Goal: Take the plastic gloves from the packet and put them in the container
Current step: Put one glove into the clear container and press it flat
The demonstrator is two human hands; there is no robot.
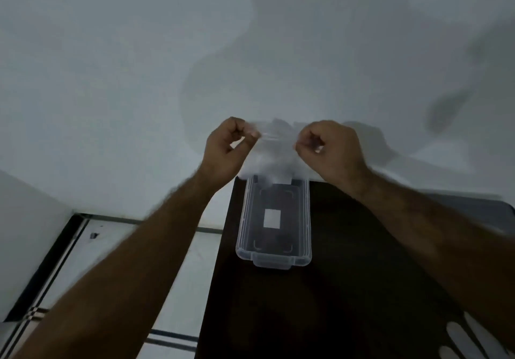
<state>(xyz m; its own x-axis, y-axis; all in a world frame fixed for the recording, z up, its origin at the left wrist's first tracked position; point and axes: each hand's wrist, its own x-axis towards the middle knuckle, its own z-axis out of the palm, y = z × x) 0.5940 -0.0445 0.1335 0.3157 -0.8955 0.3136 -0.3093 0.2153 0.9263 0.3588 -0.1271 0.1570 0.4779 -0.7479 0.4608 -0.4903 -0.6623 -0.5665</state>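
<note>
A thin clear plastic glove (274, 152) hangs stretched between my two hands, above the far end of the container. My left hand (227, 149) pinches its left top corner and my right hand (328, 149) pinches its right top corner. Below them a clear plastic container (242, 236) stands open on a dark table (362, 289); a small white label shows through its bottom. The glove's lower edge hangs just over the container's far rim. The image is blurred, so I cannot tell whether one glove or more is held. No packet can be made out.
A pale wall (139, 66) fills the view behind the table. At the left lies a tiled floor (178, 275) with dark lines. A pale glove-like shape (468, 339) lies at the table's bottom right corner.
</note>
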